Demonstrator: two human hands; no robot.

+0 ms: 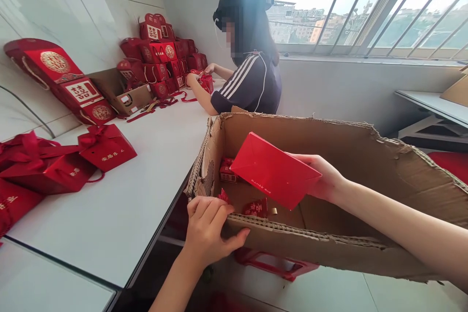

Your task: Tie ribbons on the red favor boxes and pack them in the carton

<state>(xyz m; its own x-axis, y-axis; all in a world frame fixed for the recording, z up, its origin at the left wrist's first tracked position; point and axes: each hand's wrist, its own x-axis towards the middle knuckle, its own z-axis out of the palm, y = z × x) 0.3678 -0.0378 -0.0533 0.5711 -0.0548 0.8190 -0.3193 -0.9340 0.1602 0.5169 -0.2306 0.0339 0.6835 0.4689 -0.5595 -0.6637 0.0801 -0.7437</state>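
Observation:
My right hand [323,175] reaches over the side of a large cardboard box [285,228] and grips a red gift box [274,168] by its far end. The gift box is tilted above the carton's inside, its flat face with small print turned toward me. My left hand [208,231] holds the carton's torn near rim, fingers hooked over the edge and thumb outside. Down in the carton lie a small red box [228,169], a red printed piece [256,208] and a small gold-coloured bit [274,211].
A red stool [278,263] stands beneath the carton. On the white table [157,180] at left sit several red boxes with ribbons [107,151]. Farther back are stacked red gift boxes [161,53] and a low cardboard tray [133,100]. A person [252,78] handles red items there.

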